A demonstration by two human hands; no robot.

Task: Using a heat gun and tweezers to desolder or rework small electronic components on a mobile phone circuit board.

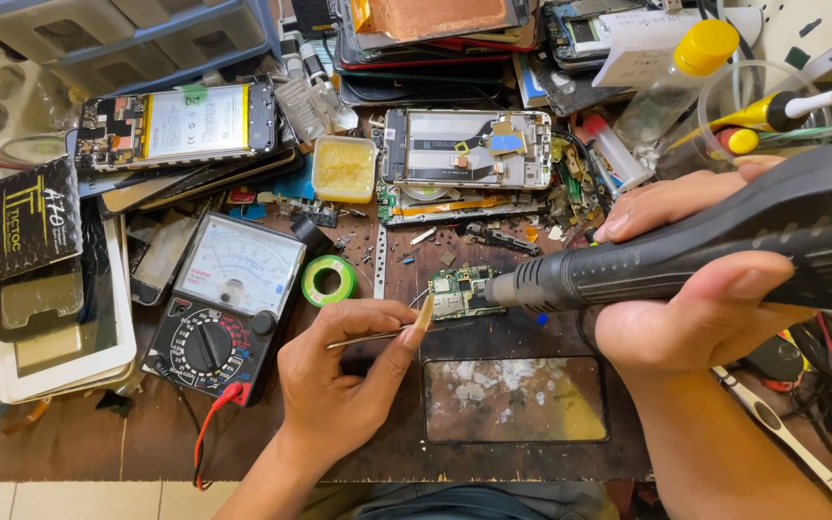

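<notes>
My right hand (700, 289) grips a black hot-air gun (686, 260) whose metal nozzle points left at a small green circuit board (456, 289) lying on the dark wooden bench. My left hand (344, 371) pinches thin metal tweezers (382, 335), their tips reaching toward the board's lower left edge. The nozzle tip sits just right of the board, almost touching it.
An analog multimeter (223, 308) with a red lead sits left. A green tape roll (329, 280), a yellow flux tub (344, 169), an opened phone frame (464, 149), another opened phone (180, 125), a glass panel (512, 400) and a yellow-capped bottle (671, 82) crowd the bench.
</notes>
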